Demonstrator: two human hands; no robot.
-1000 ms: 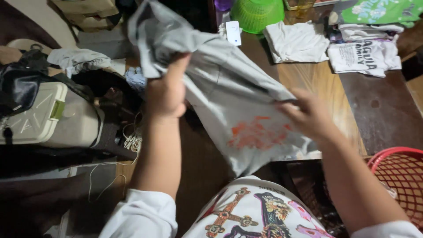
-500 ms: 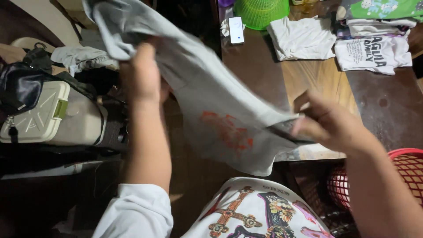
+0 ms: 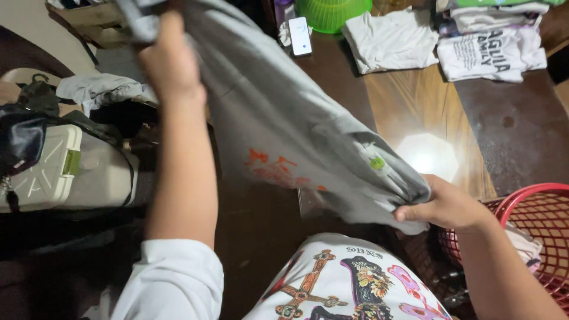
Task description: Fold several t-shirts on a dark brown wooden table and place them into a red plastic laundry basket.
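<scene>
A grey T-shirt (image 3: 284,124) with an orange print hangs stretched between my two hands above the dark wooden table (image 3: 427,118). My left hand (image 3: 170,65) grips one end of it high up at the top left. My right hand (image 3: 444,206) pinches the other end low at the right, close to my lap. The cloth runs in a slant from upper left to lower right and hides part of the table.
A red laundry basket (image 3: 533,219) stands at the lower right. Folded white shirts (image 3: 391,38) (image 3: 492,50), a phone (image 3: 300,35) and a green basket (image 3: 332,12) lie at the table's far side. A cream case (image 3: 41,169) and bags sit at the left.
My left hand has risen and moved left with the shirt, while my right hand has dropped lower to the right, pulling the cloth out longer.
</scene>
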